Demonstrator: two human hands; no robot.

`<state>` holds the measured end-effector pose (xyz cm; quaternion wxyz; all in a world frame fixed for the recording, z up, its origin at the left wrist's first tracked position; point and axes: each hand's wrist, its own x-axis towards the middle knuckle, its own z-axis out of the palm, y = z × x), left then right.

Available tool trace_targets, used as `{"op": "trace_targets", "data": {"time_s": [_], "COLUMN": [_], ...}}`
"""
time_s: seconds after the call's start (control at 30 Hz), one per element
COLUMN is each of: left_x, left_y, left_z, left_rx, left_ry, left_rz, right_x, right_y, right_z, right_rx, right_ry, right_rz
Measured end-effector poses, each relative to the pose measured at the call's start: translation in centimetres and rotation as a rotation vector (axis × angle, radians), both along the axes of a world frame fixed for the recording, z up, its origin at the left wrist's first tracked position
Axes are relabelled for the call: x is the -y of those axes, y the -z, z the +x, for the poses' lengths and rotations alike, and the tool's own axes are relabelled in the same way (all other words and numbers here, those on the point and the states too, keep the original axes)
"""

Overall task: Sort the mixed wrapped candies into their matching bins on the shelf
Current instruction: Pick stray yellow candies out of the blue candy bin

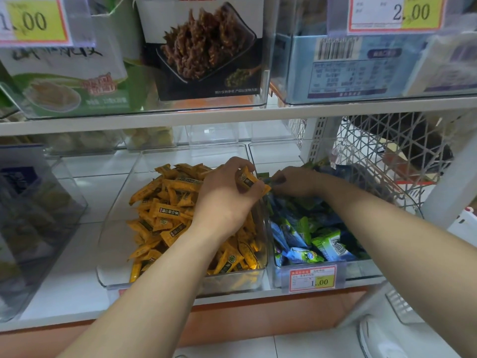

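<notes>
Mid-sort, centre frame: orange bin [103, 254] on the left, blue-green bin [361, 270] on the right.
Left hand [227, 192] has its fingers clamped on one orange candy [249, 180] over the divide. Right hand [294, 180] digs in the blue-green bin, fingers curled, can't tell if they're gripping anything. Next, I'd guess: drop the candy into orange.

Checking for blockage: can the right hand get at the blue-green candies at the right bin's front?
Probably yes. The right hand is over that open-topped bin, nothing covers the candies, and the left hand holds an orange candy off to the side.
</notes>
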<state>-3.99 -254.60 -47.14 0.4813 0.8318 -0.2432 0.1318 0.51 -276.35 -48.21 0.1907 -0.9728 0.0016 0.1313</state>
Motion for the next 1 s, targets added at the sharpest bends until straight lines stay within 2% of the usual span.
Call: {"op": "trace_targets", "data": {"time_s": [0.07, 0.13, 0.2, 0.3, 0.37, 0.5, 0.73, 0.87, 1.0], "left_x": [0.1, 0.1, 0.1, 0.1, 0.1, 0.0, 0.1, 0.1, 0.0], "left_y": [0.0, 0.0, 0.0, 0.0, 0.0, 0.2, 0.2, 0.3, 0.6], "left_z": [0.0, 0.0, 0.1, 0.1, 0.0, 0.0, 0.0, 0.1, 0.3], "left_rx": [0.001, 0.007, 0.002, -0.015, -0.025, -0.021, -0.027, -0.040, -0.040], "left_ry": [-0.001, -0.006, -0.003, 0.005, 0.011, 0.015, 0.007, 0.008, 0.011], "left_rz": [0.007, 0.017, 0.015, 0.007, 0.007, 0.018, 0.030, 0.022, -0.005], "right_x": [0.0, 0.0, 0.0, 0.6, 1.2, 1.9, 2.1, 0.9, 0.0], "right_y": [-0.1, -0.1, 0.4, 1.8, 2.3, 1.7, 1.6, 1.8, 2.2], "right_z": [-0.1, 0.0, 0.3, 1.4, 2.1, 2.9, 3.3, 3.8, 4.1], "right_rx": [-0.043, -0.025, 0.077, 0.300, 0.351, 0.132, -0.117, -0.169, -0.126], "right_ry": [0.006, -0.014, -0.022, 0.163, 0.203, 0.140, 0.034, 0.011, 0.015], "right_rz": [0.070, 0.056, -0.044, 0.035, 0.025, 0.004, -0.132, -0.190, -0.254]}}
